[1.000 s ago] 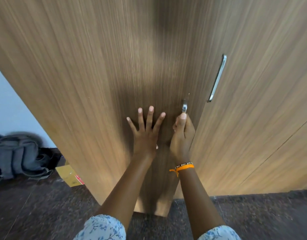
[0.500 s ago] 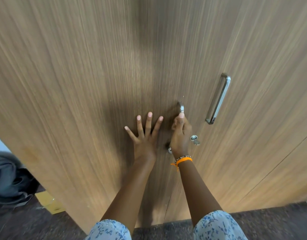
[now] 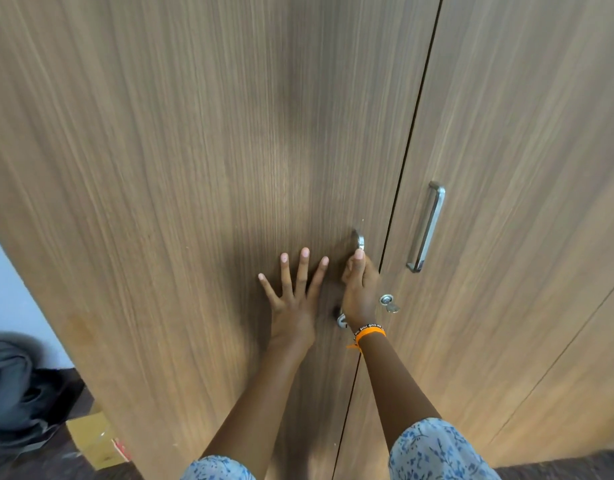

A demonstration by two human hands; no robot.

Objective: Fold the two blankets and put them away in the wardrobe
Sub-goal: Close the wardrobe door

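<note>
A wooden wardrobe fills the view, with its left door (image 3: 201, 188) and right door (image 3: 527, 168) meeting at a thin dark gap. My left hand (image 3: 295, 299) lies flat on the left door, fingers spread. My right hand (image 3: 359, 292), with an orange band at the wrist, is closed around the left door's metal handle (image 3: 359, 239). No blankets are visible.
The right door carries a metal bar handle (image 3: 426, 226) and a lock with a key (image 3: 388, 302). At the lower left, on the dark floor, lie a grey bag (image 3: 11, 386) and a small cardboard box (image 3: 97, 439) against a pale wall (image 3: 7, 289).
The left door has swung shut against the right door. The view has moved closer and higher on the wardrobe. Both hands keep their places on the door.
</note>
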